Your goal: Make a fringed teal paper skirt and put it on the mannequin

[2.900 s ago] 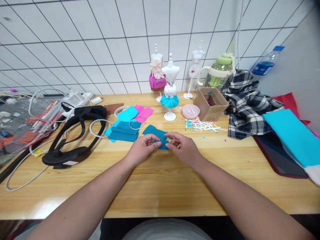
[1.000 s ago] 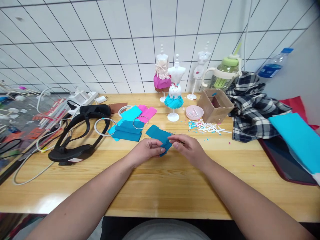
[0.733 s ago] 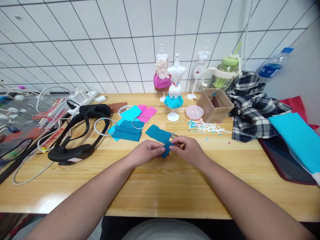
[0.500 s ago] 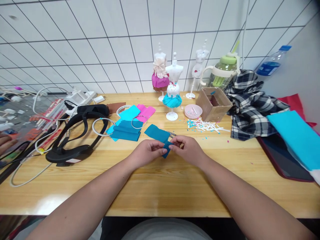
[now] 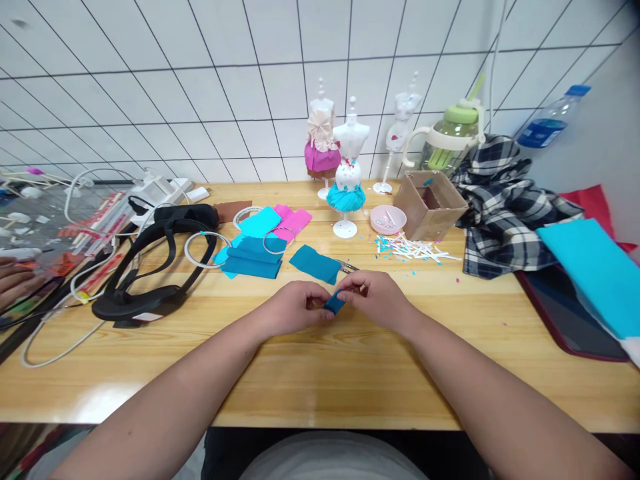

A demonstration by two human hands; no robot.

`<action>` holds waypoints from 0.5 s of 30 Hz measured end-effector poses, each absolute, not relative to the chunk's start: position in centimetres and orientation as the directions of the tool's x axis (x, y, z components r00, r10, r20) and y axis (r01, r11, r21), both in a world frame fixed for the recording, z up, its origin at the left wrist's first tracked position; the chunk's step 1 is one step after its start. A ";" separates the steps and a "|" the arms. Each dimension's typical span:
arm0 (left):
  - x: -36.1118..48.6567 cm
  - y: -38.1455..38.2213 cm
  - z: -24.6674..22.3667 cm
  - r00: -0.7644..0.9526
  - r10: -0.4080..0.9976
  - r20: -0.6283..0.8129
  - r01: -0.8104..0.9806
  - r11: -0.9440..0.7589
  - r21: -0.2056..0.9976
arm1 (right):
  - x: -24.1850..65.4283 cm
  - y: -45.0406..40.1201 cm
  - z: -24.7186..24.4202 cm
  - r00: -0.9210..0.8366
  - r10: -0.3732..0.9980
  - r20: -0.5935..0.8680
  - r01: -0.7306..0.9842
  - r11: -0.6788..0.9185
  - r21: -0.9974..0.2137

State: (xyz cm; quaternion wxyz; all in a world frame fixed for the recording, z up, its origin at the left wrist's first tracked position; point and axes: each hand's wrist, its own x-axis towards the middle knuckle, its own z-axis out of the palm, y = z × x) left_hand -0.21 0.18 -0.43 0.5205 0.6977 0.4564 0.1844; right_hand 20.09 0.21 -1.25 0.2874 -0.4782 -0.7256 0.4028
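A small dark teal piece of crepe paper (image 5: pixel 335 303) is held between both hands above the table. My left hand (image 5: pixel 299 308) pinches its left end, and my right hand (image 5: pixel 373 297) grips the upper right side with thumb and forefinger. Part of the piece is hidden by the fingers. Just beyond it, a flat teal strip (image 5: pixel 315 264) lies on the wood, beside a small metal tool (image 5: pixel 349 267) that my right hand partly covers. Behind stands a small white dress form (image 5: pixel 353 139) with a turquoise ruffled skirt (image 5: pixel 346 198).
Folded teal paper (image 5: pixel 255 257), pink paper (image 5: pixel 295 222) and a black headset (image 5: pixel 143 300) lie left. A pink bowl (image 5: pixel 388 220), cut paper bits (image 5: pixel 413 249), a cardboard box (image 5: pixel 435 217) and a plaid cloth (image 5: pixel 505 213) are at the right. Another person's hand (image 5: pixel 15 280) shows far left.
The teal piece in my hands looks smaller and more folded, and has come away from the strip behind it. My left fingers have curled in more.
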 end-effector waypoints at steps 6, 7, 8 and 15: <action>0.0 0.0 0.0 0.518 0.812 -0.267 0.453 0.004 0.892 | 19.8 -0.4 -0.7 -0.466 0.877 0.121 0.438 0.347 -0.829; 0.0 0.1 0.0 0.489 0.829 -0.273 0.439 0.038 0.898 | 19.8 -0.5 -0.6 -0.411 0.904 0.119 0.419 0.303 -0.856; 0.0 0.2 0.0 0.446 0.855 -0.264 0.399 0.074 0.914 | 19.7 -0.5 -0.6 -0.358 0.928 0.101 0.389 0.247 -0.888; 0.1 0.7 -0.2 0.175 0.955 -0.240 -0.121 0.263 0.957 | 18.6 -0.6 -1.1 -0.336 0.899 -0.281 0.176 -0.233 -0.956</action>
